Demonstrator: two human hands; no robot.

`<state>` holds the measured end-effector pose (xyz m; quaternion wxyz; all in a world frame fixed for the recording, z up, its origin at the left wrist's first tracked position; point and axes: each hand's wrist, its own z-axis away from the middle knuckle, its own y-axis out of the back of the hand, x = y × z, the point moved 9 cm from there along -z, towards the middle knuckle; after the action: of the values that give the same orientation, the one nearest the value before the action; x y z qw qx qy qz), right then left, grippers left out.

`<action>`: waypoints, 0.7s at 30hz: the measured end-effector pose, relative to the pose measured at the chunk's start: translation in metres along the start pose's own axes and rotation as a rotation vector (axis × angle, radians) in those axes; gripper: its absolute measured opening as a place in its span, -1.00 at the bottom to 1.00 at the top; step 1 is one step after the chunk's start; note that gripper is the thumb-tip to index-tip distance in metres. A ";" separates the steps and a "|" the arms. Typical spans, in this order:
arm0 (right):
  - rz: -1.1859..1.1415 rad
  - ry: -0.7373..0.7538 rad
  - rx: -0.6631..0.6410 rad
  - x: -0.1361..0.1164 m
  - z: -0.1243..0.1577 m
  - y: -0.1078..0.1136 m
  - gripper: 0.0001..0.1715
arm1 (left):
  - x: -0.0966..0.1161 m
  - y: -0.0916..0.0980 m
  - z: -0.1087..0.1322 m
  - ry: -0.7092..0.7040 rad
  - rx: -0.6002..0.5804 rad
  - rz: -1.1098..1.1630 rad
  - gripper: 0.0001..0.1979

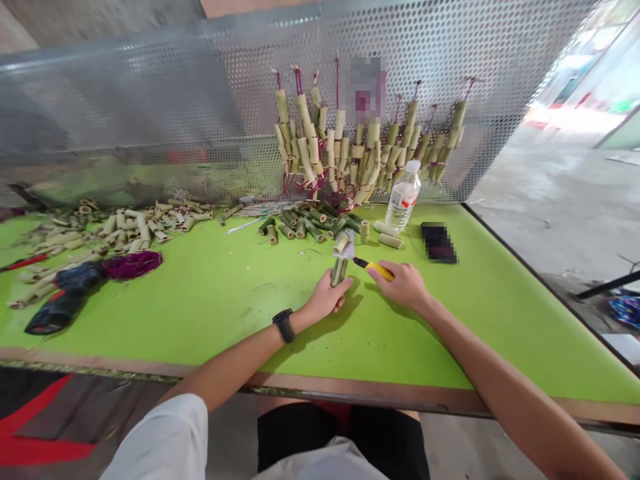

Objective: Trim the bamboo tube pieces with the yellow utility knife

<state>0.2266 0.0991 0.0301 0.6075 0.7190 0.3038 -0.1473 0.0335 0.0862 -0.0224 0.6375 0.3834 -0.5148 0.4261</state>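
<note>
My left hand (326, 298) is closed around a short green bamboo piece (339, 269) standing upright on the green table (210, 300). A pale cut segment (342, 243) sits tilted at its top. My right hand (403, 283) grips a yellow-handled knife (379, 269), whose blade (349, 249) lies against the top of the bamboo piece. A black watch (283, 325) is on my left wrist.
Loose green bamboo pieces (310, 225) lie behind my hands, pale ones (135, 223) at far left. Strung bamboo bundles (350, 150) hang on the perforated metal screen (150, 100). A water bottle (403, 195), a dark phone (439, 242), purple string (131, 265) and a black tool (63, 300) are nearby.
</note>
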 end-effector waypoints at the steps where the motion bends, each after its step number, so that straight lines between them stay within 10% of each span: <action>1: -0.002 0.014 -0.027 -0.003 0.002 -0.005 -0.17 | 0.000 0.001 -0.001 -0.003 0.006 0.007 -0.60; 11: -0.052 0.158 -0.240 -0.025 0.012 -0.031 -0.25 | -0.002 0.003 -0.001 0.004 0.080 0.003 -0.84; 21: 0.040 -0.029 -0.139 0.010 0.001 -0.013 -0.10 | 0.001 -0.002 0.010 -0.021 0.069 -0.122 -0.85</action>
<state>0.2262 0.1019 0.0142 0.6632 0.6786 0.2903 -0.1241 0.0326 0.0767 -0.0194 0.6435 0.4401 -0.4821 0.3998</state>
